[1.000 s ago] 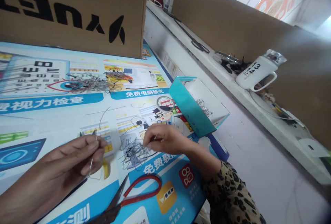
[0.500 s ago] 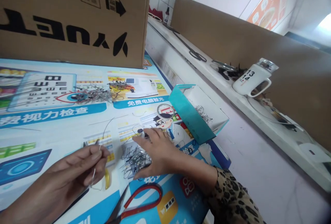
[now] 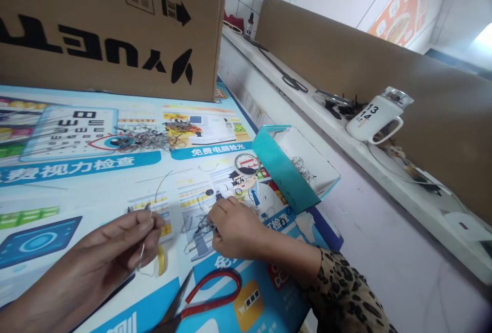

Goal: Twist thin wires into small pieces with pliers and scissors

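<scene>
My left hand (image 3: 125,243) is closed in a pinch on a thin wire (image 3: 143,256), which sticks out above and below the fingertips. Behind that hand, a yellow handle (image 3: 161,261) and dark metal tips show; the rest of this tool is hidden. My right hand (image 3: 240,225) has its fingers closed on a tangled clump of thin wire pieces (image 3: 203,228), low over the printed table cover. Red-handled scissors (image 3: 211,292) lie in front of both hands, partly cut off by the lower edge.
A teal box (image 3: 288,174) with wire pieces inside stands right of centre. Another wire heap (image 3: 148,138) lies farther back, before a large cardboard box (image 3: 115,30). On the ledge at right are a white mug (image 3: 374,118) and black scissors (image 3: 294,83).
My right hand's fingers have gone from spread over the wire pile to closed on it, gathering the pieces into a smaller clump. My left hand still pinches its wire.
</scene>
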Tool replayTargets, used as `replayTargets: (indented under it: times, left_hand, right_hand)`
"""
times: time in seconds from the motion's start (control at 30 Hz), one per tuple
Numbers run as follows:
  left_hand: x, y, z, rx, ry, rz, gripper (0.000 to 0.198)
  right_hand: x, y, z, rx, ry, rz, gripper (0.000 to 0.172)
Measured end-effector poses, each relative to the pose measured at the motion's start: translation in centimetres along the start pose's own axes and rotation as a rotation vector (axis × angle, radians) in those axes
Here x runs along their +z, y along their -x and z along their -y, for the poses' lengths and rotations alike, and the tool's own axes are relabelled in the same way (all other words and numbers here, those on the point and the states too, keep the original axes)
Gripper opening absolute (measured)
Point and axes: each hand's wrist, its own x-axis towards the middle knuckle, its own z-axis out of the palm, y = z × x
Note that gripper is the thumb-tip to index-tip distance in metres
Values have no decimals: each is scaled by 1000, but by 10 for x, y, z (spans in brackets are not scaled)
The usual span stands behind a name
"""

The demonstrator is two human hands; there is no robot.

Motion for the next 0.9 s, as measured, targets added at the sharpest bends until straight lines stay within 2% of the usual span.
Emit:
replayTargets:
  times: [0.1, 0.2, 0.4, 0.57, 0.7, 0.9]
  left_hand:
    - [0, 5, -3, 18, -17, 108, 15]
    - [3, 9, -7, 51, -62, 127, 16]
    - [3, 9, -10, 24, -32, 147, 13]
    - [1, 8, -10, 3, 0, 138, 14]
    - [0, 9, -10, -24, -1, 124, 16]
    - [1, 7, -12, -31, 2, 109, 18]
  right_hand:
    - [-1, 0, -3, -8, -86, -8, 24]
    - [-5, 0, -15, 6, -281, -55, 22]
    - [-25, 4, -45, 172, -884, -94, 16]
    - [-33, 3, -50, 202, -1325, -242, 15]
    - [-30, 0, -49, 203, -1486, -299, 15]
    - [-26, -1, -45, 243, -1561, -311, 20]
